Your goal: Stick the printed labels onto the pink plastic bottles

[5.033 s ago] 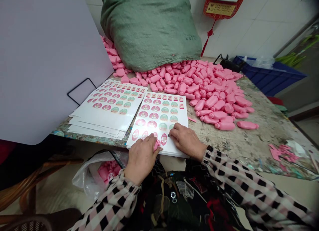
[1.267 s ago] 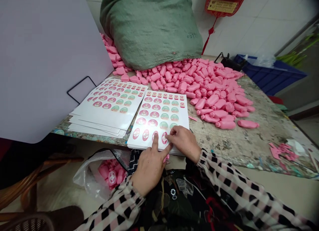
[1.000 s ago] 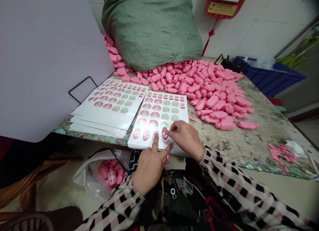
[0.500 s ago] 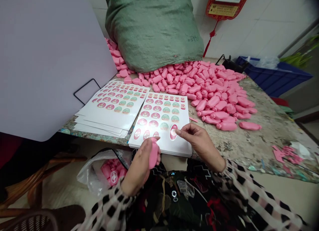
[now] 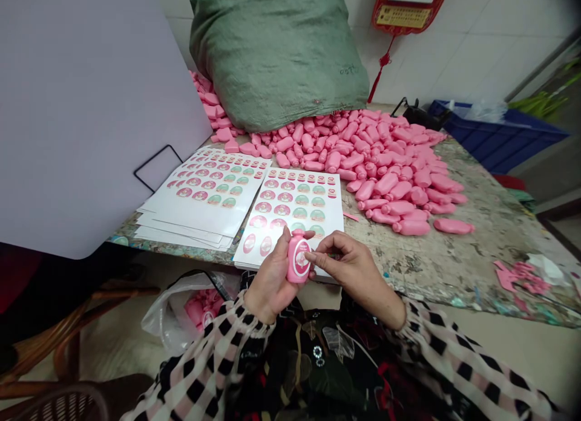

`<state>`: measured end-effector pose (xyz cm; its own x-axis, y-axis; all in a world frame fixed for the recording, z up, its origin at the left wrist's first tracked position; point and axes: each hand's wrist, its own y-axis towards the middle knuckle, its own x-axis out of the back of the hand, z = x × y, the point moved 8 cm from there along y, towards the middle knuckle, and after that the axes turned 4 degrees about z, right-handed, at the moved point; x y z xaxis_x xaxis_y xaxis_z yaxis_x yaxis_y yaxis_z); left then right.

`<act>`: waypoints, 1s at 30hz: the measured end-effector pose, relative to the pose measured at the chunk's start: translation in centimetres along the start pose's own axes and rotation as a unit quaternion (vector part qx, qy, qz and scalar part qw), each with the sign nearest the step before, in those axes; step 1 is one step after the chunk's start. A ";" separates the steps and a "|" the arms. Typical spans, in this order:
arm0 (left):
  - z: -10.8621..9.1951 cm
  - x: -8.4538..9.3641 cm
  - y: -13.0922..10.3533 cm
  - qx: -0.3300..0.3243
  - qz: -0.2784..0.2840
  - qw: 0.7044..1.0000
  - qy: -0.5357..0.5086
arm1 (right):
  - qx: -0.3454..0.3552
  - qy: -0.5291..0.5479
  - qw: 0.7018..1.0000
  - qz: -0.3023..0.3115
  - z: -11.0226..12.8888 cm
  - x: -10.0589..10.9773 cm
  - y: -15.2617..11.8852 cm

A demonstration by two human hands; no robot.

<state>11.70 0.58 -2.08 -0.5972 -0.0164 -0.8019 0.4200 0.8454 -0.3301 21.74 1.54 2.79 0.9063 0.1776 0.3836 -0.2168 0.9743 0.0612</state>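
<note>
My left hand [image 5: 272, 283] is wrapped round a small pink bottle [image 5: 294, 272], held upright with its front turned to me. An oval sticker [image 5: 301, 256] with a white rim lies against the bottle's front. The thumb and index finger of my right hand [image 5: 347, 267] pinch at the sticker's right side. Just beyond both hands, on the table edge, is a stack of sticker sheets [image 5: 290, 194] with rows of pink and green labels; its lower part is hidden by my hands.
More sticker sheets [image 5: 204, 191] lie to the left beside a pale panel [image 5: 91, 118]. A heap of pink bottles [image 5: 385, 167] spreads under a green sack [image 5: 281, 58]. A plastic bag [image 5: 167, 318] with pink bottles hangs below the table edge. Pink scraps [image 5: 521, 279] lie at right.
My right hand has brought the oval sticker from above the sheet to the bottle. My left hand has moved right and up, turning the bottle's front toward me.
</note>
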 end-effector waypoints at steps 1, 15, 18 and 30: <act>0.0 -0.1 0.0 -0.002 0.005 1.000 -0.001 | 0.001 0.000 1.000 0.002 0.0 -0.1 0.0; -0.3 -0.6 0.1 -0.019 0.017 0.999 0.036 | -0.012 -0.003 1.000 0.003 -0.8 -0.6 0.1; -0.3 -0.7 0.0 -0.023 0.022 0.998 0.047 | -0.019 0.011 1.000 0.007 -0.9 -0.8 0.0; -0.3 -0.8 -1.8 0.015 0.077 0.958 0.276 | -0.009 -0.016 0.998 0.063 -0.9 -0.8 -0.5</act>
<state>11.18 -0.80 -0.71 -0.7934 0.4001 -0.4587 0.5470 0.7992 -0.2490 21.48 1.06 1.59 0.8602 0.2949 0.4160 -0.3221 0.9467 -0.0051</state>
